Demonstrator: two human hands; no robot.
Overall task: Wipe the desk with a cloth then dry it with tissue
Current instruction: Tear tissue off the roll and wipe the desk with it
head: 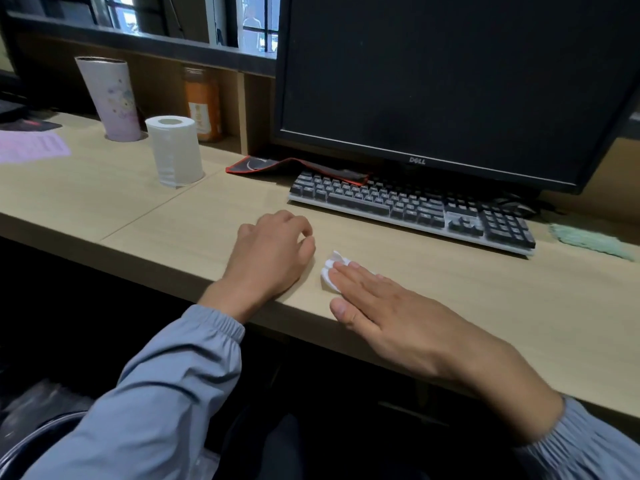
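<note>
the right hand [398, 317] lay flat on the worktop [519, 306], fingers straight and close together, thumb spread toward the near edge. its fingertips pressed down on a small crumpled white tissue [330, 268], so that only the wad's far left part showed past them. the left hand [270, 251] rested just to the left of the tissue, a narrow strip of bare wood between the two. its fingers were loosely curled on the surface and it held nothing.

the pale green cloth [592, 242] lay well to the right of the right hand and farther back, well apart from both hands, just beside the right end of the keyboard [408, 209]. the keyboard sat beyond both hands, under a dark monitor [450, 81]. beyond the left hand and off to its left stood an upright roll of tissue [176, 150], with a tall pale cup [110, 98] behind it.
</note>
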